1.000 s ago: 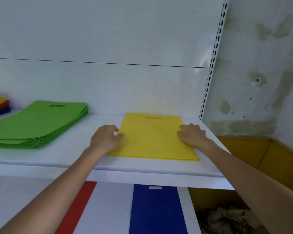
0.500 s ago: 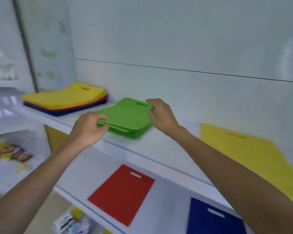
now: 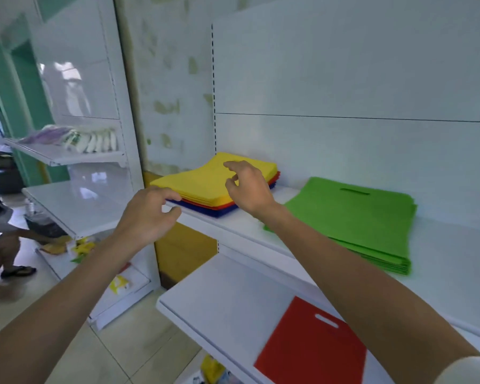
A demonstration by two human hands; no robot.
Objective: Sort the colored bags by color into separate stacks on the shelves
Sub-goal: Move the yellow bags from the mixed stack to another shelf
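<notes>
White metal shelving [image 3: 344,79], glossy back panel, slotted upright [image 3: 213,79] at its left edge. Behind it a pale wall [image 3: 172,79] with blotchy greenish stains. Second white shelf unit [image 3: 75,200] to the left. Green door frame [image 3: 20,79] beyond. Beige tiled floor [image 3: 128,342]. Soft daylight.

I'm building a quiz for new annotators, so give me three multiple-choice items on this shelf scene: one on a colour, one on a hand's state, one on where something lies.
1. What colour is the top layer of the mixed stack?
A. blue
B. yellow
C. red

2. What is the right hand doing?
A. gripping a blue bag
B. lifting the whole stack
C. holding nothing

3. Where does the lone red bag lie?
A. on the mixed stack
B. in the right hand
C. on the lower shelf

Answers:
1 B: yellow lies uppermost, with red and blue edges showing beneath it.
2 C: its fingers are loosely curled over the stack with nothing between them.
3 C: it lies flat by itself on the white board below the stacks.
</notes>
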